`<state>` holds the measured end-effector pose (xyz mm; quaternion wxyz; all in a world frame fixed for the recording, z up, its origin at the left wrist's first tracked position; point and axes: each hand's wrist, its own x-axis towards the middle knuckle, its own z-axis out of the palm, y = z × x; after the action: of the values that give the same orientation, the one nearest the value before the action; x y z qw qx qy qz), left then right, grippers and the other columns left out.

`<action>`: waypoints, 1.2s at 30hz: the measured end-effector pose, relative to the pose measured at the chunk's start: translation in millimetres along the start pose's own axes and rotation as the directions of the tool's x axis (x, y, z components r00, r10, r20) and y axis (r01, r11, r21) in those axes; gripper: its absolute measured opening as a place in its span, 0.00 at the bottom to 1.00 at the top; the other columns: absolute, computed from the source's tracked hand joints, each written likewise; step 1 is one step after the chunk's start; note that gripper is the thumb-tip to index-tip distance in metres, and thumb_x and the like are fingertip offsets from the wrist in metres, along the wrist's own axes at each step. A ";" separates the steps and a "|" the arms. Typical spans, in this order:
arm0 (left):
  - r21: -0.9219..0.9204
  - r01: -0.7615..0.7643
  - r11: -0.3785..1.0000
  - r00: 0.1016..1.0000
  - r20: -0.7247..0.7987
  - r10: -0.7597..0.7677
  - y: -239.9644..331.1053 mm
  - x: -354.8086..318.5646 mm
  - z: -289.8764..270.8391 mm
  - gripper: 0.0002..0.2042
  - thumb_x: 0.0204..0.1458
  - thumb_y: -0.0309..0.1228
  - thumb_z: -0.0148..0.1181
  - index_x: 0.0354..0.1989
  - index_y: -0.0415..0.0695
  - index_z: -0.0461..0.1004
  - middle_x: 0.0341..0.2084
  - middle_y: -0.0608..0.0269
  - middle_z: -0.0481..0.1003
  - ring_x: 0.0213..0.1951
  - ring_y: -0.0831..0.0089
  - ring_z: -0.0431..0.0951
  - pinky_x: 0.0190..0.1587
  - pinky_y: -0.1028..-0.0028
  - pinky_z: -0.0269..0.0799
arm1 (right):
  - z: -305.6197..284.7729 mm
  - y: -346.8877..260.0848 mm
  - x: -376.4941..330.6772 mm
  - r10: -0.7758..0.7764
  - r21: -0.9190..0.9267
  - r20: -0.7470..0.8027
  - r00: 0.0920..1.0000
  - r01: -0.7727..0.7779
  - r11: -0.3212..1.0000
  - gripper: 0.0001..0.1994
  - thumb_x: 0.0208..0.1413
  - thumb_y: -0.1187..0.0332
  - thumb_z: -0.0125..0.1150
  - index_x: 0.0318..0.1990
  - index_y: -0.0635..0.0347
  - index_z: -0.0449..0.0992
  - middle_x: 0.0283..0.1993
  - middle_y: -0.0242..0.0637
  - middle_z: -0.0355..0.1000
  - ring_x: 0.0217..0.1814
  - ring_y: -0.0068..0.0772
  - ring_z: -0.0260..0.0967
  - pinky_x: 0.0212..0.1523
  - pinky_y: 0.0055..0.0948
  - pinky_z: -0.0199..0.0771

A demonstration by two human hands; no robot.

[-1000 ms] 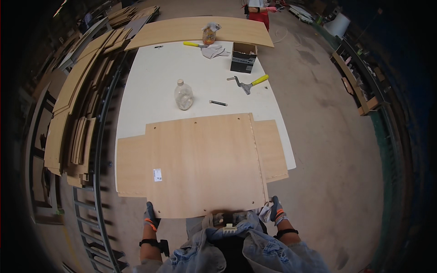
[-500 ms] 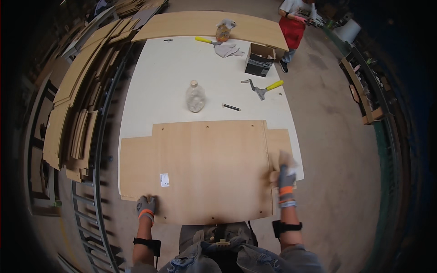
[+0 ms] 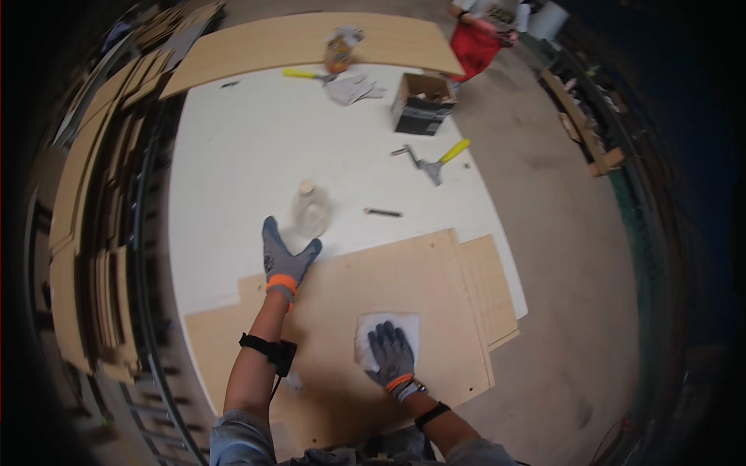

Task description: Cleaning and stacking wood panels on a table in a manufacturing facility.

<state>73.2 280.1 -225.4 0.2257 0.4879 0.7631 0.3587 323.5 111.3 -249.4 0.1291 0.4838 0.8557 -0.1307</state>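
Note:
A pale wooden board [image 3: 447, 299] with small holes lies at a slant across the near side of the white table. Upon it rests a white cloth [image 3: 409, 325], and my gloved right hand [image 3: 392, 353] presses flat on this cloth with the fingers stretched out. My gloved left hand [image 3: 284, 260] reaches over the board's far left edge, thumb and fingers spread. Just beyond those fingertips stands a clear bottle [image 3: 312, 210] with a pale cap; whether they touch it I cannot tell. Another wooden board [image 3: 491, 279] shows from under the first.
Farther off lie a dark marker [image 3: 384, 213], a yellow-handled scraper [image 3: 431, 168], an open cardboard box [image 3: 420, 118], a light glove [image 3: 353, 91] and a bottle of orange liquid [image 3: 337, 58]. Boards [image 3: 74, 291] are stacked at the left. A person in a red apron [image 3: 474, 54] stands beyond.
My left hand has let go of the board's near left edge and moved forward to the bottle. My right hand has come from the right side onto the board with the cloth. The view has turned.

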 end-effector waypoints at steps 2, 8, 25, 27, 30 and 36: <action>-0.135 0.078 0.988 0.993 -0.082 -0.090 -0.8 24.7 23.7 0.51 0.36 0.45 0.71 0.65 0.35 0.46 0.64 0.48 0.51 0.65 0.56 0.51 0.66 0.68 0.48 | 4.4 0.1 -2.0 0.002 0.094 -0.062 0.998 0.004 0.996 0.42 0.47 0.45 0.55 0.66 0.60 0.52 0.69 0.48 0.46 0.73 0.49 0.36 0.71 0.45 0.33; -0.378 -0.015 0.925 0.991 -0.126 -0.035 -29.7 53.3 79.6 0.47 0.34 0.37 0.74 0.63 0.39 0.51 0.61 0.51 0.57 0.62 0.60 0.59 0.61 0.68 0.58 | 7.6 3.6 -5.1 0.035 0.187 -0.053 0.998 -0.025 0.982 0.42 0.46 0.46 0.56 0.66 0.59 0.50 0.69 0.48 0.46 0.74 0.47 0.35 0.71 0.44 0.33; -0.304 -0.092 0.948 0.989 -0.136 0.053 30.9 -57.2 -82.2 0.35 0.33 0.24 0.70 0.55 0.37 0.62 0.51 0.54 0.68 0.54 0.64 0.68 0.57 0.67 0.63 | 14.6 6.4 -1.8 -0.007 0.155 -0.168 0.986 0.034 0.987 0.40 0.49 0.45 0.50 0.65 0.60 0.53 0.68 0.48 0.48 0.73 0.51 0.37 0.70 0.46 0.33; -0.281 -0.113 0.953 0.985 -0.155 0.071 28.8 -101.9 -111.1 0.35 0.32 0.24 0.70 0.54 0.37 0.62 0.51 0.54 0.68 0.53 0.64 0.69 0.57 0.67 0.63 | 17.1 2.4 -4.0 0.014 0.074 -0.069 0.998 -0.009 0.997 0.39 0.51 0.44 0.47 0.66 0.60 0.52 0.69 0.47 0.48 0.73 0.49 0.36 0.71 0.45 0.32; -0.246 -0.099 0.964 0.979 -0.196 0.051 31.8 -170.1 -139.7 0.35 0.29 0.27 0.73 0.52 0.38 0.64 0.48 0.54 0.70 0.50 0.64 0.71 0.54 0.68 0.66 | 30.3 6.3 -4.6 0.022 0.095 -0.228 0.973 0.000 0.995 0.39 0.49 0.47 0.52 0.65 0.58 0.54 0.71 0.46 0.43 0.74 0.47 0.36 0.71 0.44 0.30; -0.268 0.055 0.962 0.959 -0.255 -0.126 27.9 -279.1 -190.6 0.34 0.29 0.22 0.70 0.52 0.37 0.64 0.48 0.55 0.70 0.50 0.65 0.71 0.54 0.68 0.66 | -8.9 44.4 -16.7 0.183 0.958 0.257 0.949 -0.225 -0.178 0.31 0.54 0.50 0.53 0.61 0.62 0.62 0.60 0.43 0.63 0.63 0.40 0.58 0.62 0.31 0.57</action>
<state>74.8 -27.8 -83.4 0.1974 0.3651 0.7553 0.5071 369.2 123.2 -239.6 -0.2476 0.5412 0.3718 -0.7125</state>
